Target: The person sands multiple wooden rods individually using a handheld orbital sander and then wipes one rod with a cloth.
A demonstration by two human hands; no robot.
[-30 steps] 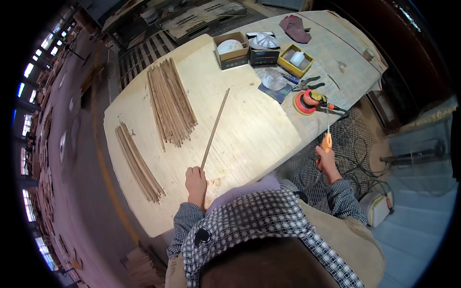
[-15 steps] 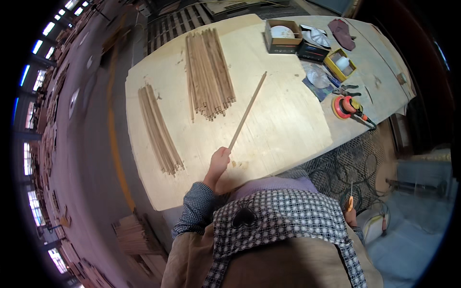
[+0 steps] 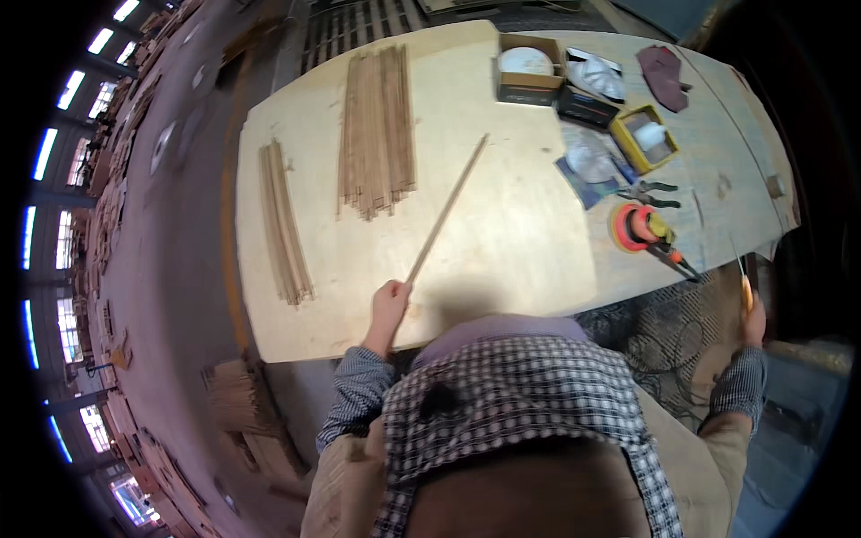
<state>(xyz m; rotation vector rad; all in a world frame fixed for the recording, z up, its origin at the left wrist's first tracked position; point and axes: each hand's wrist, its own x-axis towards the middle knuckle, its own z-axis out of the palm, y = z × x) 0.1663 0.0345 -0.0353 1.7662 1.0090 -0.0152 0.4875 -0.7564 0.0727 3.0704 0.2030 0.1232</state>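
My left hand (image 3: 389, 307) is closed round the near end of a thin wooden strip (image 3: 451, 206), which slants away to the right over the pale board-topped table (image 3: 511, 260). Off the table's right front edge, my right hand (image 3: 754, 320) grips an orange-handled tool (image 3: 746, 292) with a long thin metal shaft or blade pointing up; its exact kind is unclear. A broad bundle of wooden strips (image 3: 377, 130) lies at the far middle of the table. A smaller bundle of strips (image 3: 285, 224) lies nearer, on the left.
On the table's right are a round sander (image 3: 637, 229), pliers (image 3: 647, 192), a cardboard box (image 3: 527, 90) with white discs, a dark box (image 3: 587, 103), a yellow box (image 3: 647, 161) with a white bottle, and a maroon cloth (image 3: 664, 79). Stacked wood (image 3: 247, 412) stands at lower left.
My right hand has risen with the orange-handled tool from beside my body to near the table's right edge. My left hand still holds the strip. The view has shifted slightly.
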